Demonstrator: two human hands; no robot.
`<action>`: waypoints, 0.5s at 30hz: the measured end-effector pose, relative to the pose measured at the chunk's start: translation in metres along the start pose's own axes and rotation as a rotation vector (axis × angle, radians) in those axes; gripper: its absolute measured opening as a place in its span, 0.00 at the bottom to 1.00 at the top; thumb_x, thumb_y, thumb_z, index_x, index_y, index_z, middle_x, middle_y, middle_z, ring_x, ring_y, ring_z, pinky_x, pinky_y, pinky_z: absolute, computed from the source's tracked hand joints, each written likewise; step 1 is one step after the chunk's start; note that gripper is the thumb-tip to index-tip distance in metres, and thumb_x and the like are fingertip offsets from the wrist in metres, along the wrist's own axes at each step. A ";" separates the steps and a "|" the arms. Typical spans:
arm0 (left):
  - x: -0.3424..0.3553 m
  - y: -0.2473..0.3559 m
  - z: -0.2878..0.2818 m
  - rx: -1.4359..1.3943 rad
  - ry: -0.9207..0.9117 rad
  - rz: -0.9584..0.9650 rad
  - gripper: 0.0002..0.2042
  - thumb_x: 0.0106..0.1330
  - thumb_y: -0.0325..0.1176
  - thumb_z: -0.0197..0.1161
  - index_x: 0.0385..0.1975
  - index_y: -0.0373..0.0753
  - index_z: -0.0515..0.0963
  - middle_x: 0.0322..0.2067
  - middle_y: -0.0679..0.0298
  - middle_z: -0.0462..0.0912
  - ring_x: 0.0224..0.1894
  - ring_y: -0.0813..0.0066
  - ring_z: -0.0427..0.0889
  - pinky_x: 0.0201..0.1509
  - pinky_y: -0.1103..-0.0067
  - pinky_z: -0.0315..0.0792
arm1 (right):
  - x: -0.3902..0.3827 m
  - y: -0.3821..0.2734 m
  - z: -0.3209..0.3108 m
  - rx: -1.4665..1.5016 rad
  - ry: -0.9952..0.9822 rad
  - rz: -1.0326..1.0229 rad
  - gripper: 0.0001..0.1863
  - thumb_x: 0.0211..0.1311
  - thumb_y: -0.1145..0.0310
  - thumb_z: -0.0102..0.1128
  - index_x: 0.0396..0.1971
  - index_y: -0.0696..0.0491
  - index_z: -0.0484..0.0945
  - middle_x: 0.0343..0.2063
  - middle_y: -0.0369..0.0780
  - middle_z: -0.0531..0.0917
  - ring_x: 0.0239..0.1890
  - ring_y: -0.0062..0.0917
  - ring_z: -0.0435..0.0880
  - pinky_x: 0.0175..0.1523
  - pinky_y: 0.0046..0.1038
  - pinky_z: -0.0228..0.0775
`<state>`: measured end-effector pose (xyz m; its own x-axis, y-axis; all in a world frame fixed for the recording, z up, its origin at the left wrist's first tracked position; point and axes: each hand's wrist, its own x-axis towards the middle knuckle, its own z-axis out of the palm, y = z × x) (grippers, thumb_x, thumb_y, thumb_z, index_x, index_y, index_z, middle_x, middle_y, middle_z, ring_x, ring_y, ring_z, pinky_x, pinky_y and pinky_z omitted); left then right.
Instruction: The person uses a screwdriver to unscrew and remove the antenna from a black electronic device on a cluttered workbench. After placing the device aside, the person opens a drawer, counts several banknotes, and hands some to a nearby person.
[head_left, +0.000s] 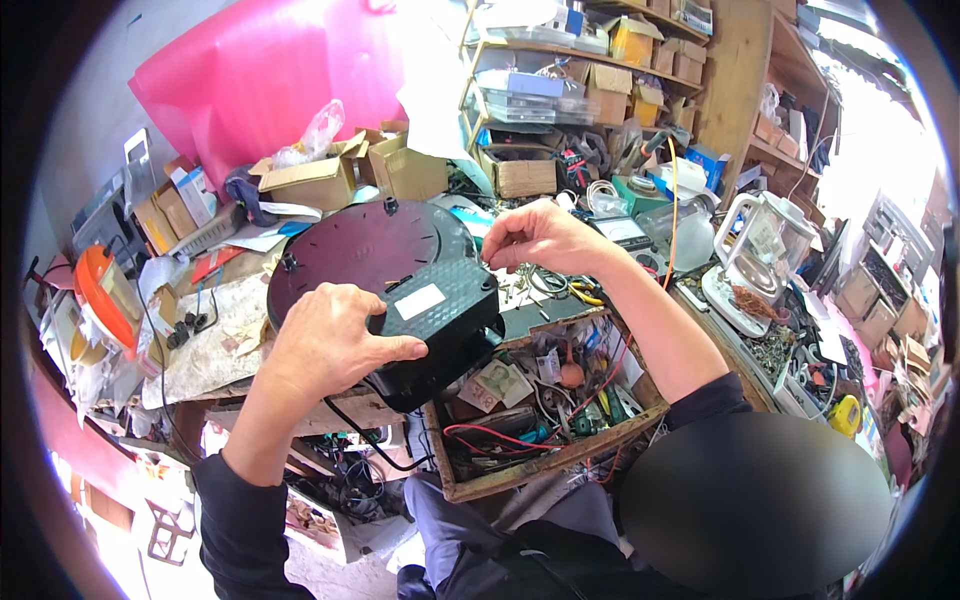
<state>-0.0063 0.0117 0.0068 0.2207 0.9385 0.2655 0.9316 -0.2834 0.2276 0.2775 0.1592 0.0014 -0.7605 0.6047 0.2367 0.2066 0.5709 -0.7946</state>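
Observation:
A round black appliance (pixel 350 250), underside up, rests at the bench's front edge, with a textured rectangular housing (pixel 445 310) bearing a blank-looking white label and a black cord. My left hand (pixel 330 340) grips this housing at its near left, thumb along its front and fingers over its edge. My right hand (pixel 535 238) is raised at the housing's back right corner, thumb and fingers curled into a pinch; whatever is between the fingertips is too small to make out. Loose screws, wires and yellow-handled pliers (pixel 585 293) lie just right of the appliance.
An open wooden drawer (pixel 455 490) of tools and wires juts out below. A glass jug machine (pixel 755 250) stands at the right. An orange object (pixel 105 290) stands at the left. Cardboard boxes (pixel 410 170), a clear container and crowded shelves (pixel 560 45) line the back.

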 end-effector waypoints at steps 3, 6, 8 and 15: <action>0.000 -0.001 0.002 -0.004 0.026 0.026 0.39 0.48 0.64 0.74 0.42 0.27 0.86 0.38 0.42 0.86 0.43 0.49 0.86 0.50 0.66 0.78 | 0.000 -0.004 0.005 -0.158 -0.057 -0.107 0.04 0.61 0.78 0.66 0.36 0.58 0.85 0.29 0.35 0.87 0.34 0.16 0.84 0.41 0.22 0.76; -0.002 -0.002 0.003 0.001 0.035 0.026 0.39 0.48 0.64 0.74 0.42 0.27 0.85 0.38 0.43 0.86 0.43 0.48 0.86 0.50 0.65 0.77 | 0.002 -0.003 0.005 -0.202 -0.068 -0.126 0.05 0.61 0.76 0.68 0.36 0.58 0.86 0.29 0.35 0.87 0.34 0.17 0.84 0.41 0.23 0.76; -0.003 -0.001 0.003 -0.005 0.029 0.028 0.39 0.48 0.64 0.74 0.42 0.27 0.85 0.38 0.43 0.86 0.43 0.48 0.86 0.50 0.65 0.77 | 0.001 -0.006 0.004 -0.200 -0.073 -0.086 0.05 0.59 0.76 0.69 0.36 0.57 0.86 0.30 0.35 0.87 0.34 0.17 0.84 0.42 0.24 0.76; -0.004 -0.002 0.005 0.018 0.059 0.042 0.38 0.48 0.63 0.74 0.42 0.27 0.86 0.37 0.44 0.86 0.42 0.48 0.85 0.49 0.65 0.77 | 0.001 -0.011 0.007 -0.236 -0.078 -0.082 0.07 0.55 0.77 0.72 0.35 0.55 0.89 0.30 0.36 0.86 0.36 0.19 0.83 0.44 0.24 0.75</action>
<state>-0.0075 0.0094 0.0006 0.2428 0.9124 0.3295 0.9269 -0.3184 0.1986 0.2703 0.1496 0.0065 -0.8240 0.5116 0.2433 0.2733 0.7351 -0.6204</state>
